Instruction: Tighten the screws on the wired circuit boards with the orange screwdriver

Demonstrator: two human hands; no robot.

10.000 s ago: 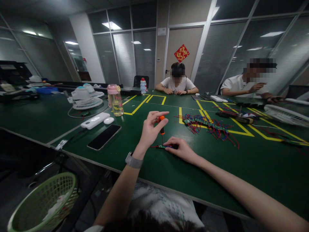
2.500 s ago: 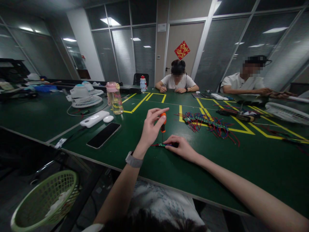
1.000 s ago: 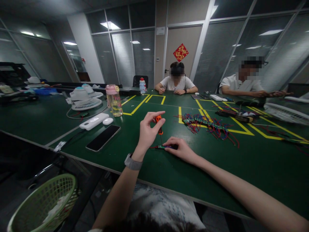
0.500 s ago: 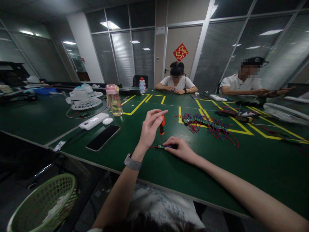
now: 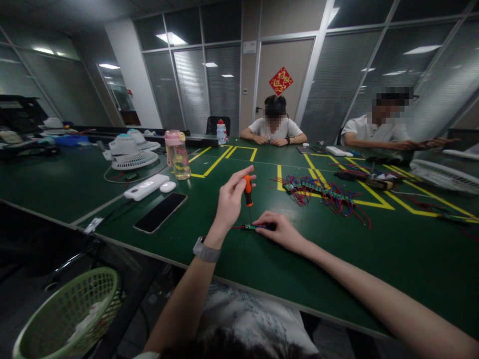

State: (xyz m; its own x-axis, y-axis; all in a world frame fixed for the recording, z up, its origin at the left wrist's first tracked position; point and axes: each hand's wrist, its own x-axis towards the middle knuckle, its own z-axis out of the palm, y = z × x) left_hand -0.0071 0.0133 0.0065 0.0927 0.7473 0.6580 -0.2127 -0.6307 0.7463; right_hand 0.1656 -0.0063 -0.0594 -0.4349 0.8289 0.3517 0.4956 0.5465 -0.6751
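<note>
Between the thumb and fingers of my left hand (image 5: pixel 231 198) is an orange and black screwdriver (image 5: pixel 248 191), tilted a little with its handle to the left. Its thin shaft points down at a small green circuit board (image 5: pixel 248 227) lying on the green table (image 5: pixel 209 249). My right hand (image 5: pixel 277 229) pinches the board's right end against the tabletop, thumb and forefinger closed on it. Red wires leave the board on the left; bluish wires show under my right fingers. Whether the tip sits in a screw is too small to tell.
Several wired circuit boards (image 5: pixel 318 188) lie in a row on the right. To the left are a phone (image 5: pixel 160 212), a white power bank (image 5: pixel 146 187), a pink-lidded bottle (image 5: pixel 181 159) and a white fan (image 5: pixel 130 152). Two people sit across the table. A green basket (image 5: pixel 71 304) stands below left.
The screwdriver's handle has tipped to the left, and my left fingers have shifted around it. My right hand and the board stay in place.
</note>
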